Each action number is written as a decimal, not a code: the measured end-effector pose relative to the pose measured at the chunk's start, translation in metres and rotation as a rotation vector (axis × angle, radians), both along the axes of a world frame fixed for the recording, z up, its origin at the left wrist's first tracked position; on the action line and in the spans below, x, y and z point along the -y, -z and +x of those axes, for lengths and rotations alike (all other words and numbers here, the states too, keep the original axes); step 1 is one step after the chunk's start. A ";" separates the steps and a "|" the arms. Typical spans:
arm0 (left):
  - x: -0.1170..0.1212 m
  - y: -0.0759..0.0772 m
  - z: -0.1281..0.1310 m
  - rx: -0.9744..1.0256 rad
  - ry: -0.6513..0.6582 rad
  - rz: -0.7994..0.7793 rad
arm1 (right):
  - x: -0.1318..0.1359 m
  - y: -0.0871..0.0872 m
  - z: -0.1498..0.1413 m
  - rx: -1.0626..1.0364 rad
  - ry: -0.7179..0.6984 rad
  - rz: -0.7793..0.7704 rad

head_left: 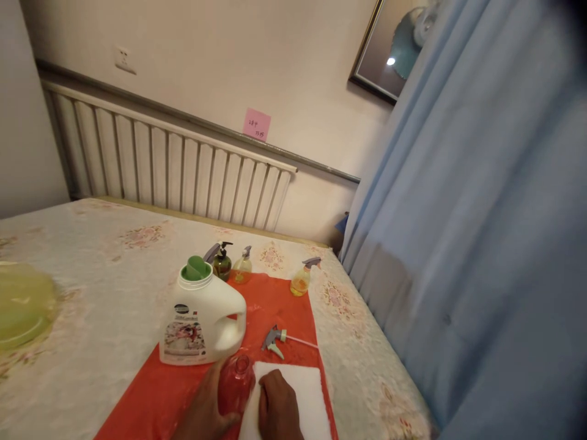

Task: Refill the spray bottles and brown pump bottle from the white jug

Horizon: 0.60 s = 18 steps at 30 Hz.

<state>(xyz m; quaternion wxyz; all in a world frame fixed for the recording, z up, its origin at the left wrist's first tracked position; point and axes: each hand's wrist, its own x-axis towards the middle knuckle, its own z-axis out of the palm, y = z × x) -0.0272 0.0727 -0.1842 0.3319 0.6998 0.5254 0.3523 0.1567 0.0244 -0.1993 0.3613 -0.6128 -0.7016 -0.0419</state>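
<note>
Up close, the left hand (204,403) grips one uncapped bottle (235,388), mouth up, near-right of the jug (195,330). The right hand (279,406), curled over one white pad (312,397), hides whatever it holds. Beyond it, nearer that hand, one loose spray head (276,339), tube pointing away from the jug. Past the jug: one pump bottle (222,267), two spray bottles (300,282).

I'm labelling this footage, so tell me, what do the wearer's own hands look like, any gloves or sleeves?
Both the left hand and the right hand are bare, with no gloves. No sleeve, watch or bracelet shows on the parts in view, and I can't make out any rings. The picture's lower edge cuts off the arms.
</note>
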 end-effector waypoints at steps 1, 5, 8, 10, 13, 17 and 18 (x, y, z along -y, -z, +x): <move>-0.001 -0.001 -0.001 -0.005 0.015 -0.007 | -0.001 0.000 0.000 0.001 0.000 0.000; 0.000 -0.011 -0.005 0.048 0.058 -0.009 | -0.003 0.001 -0.002 0.017 0.003 0.006; 0.003 -0.028 0.000 0.144 0.058 0.029 | -0.004 0.003 -0.003 0.036 0.009 0.037; 0.003 -0.040 0.005 0.209 0.067 0.066 | -0.005 0.004 -0.003 0.041 0.005 0.063; -0.002 -0.054 0.014 0.270 0.160 0.085 | -0.008 0.005 -0.002 0.024 -0.011 0.077; -0.017 -0.063 0.021 0.322 0.353 0.021 | -0.014 0.003 0.000 0.005 -0.062 0.097; -0.021 -0.064 0.021 0.339 0.405 -0.008 | -0.015 0.004 0.000 0.005 -0.085 0.091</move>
